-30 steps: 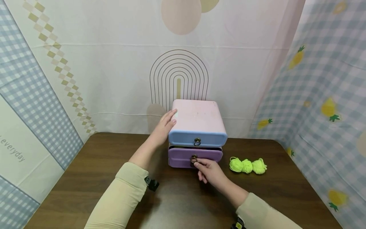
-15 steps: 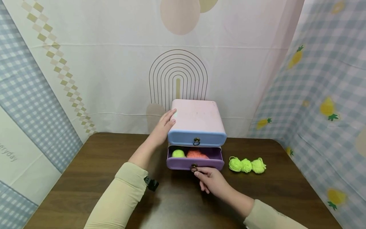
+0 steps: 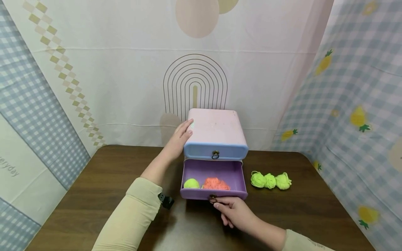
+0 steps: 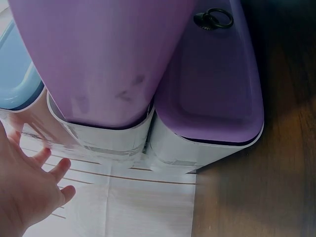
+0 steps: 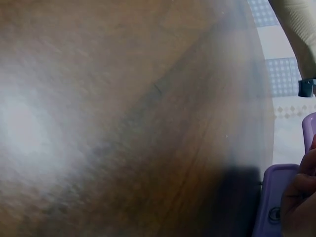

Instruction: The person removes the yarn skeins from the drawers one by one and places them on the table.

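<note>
A small pink cabinet (image 3: 216,125) stands on the table, its blue top drawer (image 3: 201,151) closed. Below that, a purple drawer (image 3: 194,194) is pulled far out, with a lime-green yarn ball (image 3: 191,183) and orange yarn (image 3: 216,184) inside near the front. My right hand (image 3: 240,214) pinches this drawer's ring pull (image 3: 212,200) between thumb and forefinger. With fingers extended, my left hand (image 3: 179,141) rests against the cabinet's upper left side. In the left wrist view, another purple drawer (image 4: 212,79) with a ring sits closed beneath the pulled-out one.
Lime-green yarn balls (image 3: 270,181) lie in a row on the brown table (image 3: 125,174), right of the cabinet. A patterned cloth (image 3: 135,87) hangs behind, and a checked one with pineapples (image 3: 345,139) hangs on the right.
The purple drawer has slid out toward me from nearly closed, with my right hand on its ring moving along. The yarn inside has come into view. My left hand stays at the cabinet's side.
</note>
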Available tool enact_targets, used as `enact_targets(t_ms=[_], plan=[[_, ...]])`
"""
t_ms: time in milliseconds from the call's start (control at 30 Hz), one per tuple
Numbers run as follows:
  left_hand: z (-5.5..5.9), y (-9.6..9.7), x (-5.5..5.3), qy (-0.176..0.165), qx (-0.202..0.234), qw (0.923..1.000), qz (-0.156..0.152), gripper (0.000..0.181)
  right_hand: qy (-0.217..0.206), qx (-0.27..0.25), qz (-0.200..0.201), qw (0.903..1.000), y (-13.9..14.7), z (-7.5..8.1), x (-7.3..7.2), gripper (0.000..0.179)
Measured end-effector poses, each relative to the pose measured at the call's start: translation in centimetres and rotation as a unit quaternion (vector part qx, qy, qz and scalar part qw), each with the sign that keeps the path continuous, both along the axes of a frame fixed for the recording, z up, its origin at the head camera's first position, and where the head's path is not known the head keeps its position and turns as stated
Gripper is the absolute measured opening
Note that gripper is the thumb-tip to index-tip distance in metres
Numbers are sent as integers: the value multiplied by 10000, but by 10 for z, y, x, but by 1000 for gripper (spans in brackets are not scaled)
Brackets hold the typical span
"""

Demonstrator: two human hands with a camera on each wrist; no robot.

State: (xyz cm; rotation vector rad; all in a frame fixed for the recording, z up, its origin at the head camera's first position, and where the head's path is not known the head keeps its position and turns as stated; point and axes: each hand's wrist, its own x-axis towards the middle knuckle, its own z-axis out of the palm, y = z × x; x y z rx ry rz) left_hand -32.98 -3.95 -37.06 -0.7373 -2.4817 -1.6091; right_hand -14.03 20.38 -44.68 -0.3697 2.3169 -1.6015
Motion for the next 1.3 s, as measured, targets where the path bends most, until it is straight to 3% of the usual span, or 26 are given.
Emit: enact_targets(t_ms=[367, 733, 1000, 1300], plan=[[0, 0, 0, -21, -22, 10000, 16, 53, 40, 101, 165, 9998, 6, -1, 14, 36], [1, 0, 1, -44, 1, 10000, 8, 53, -9, 6, 258, 9997, 10, 0, 16, 37], [0, 0, 1, -37, 17, 10000, -26, 54, -55, 382, 271, 9989, 13, -1, 19, 40], [1, 1, 1, -50, -20, 10000, -9, 53, -14, 442, 347, 9984, 17, 1, 24, 31]])
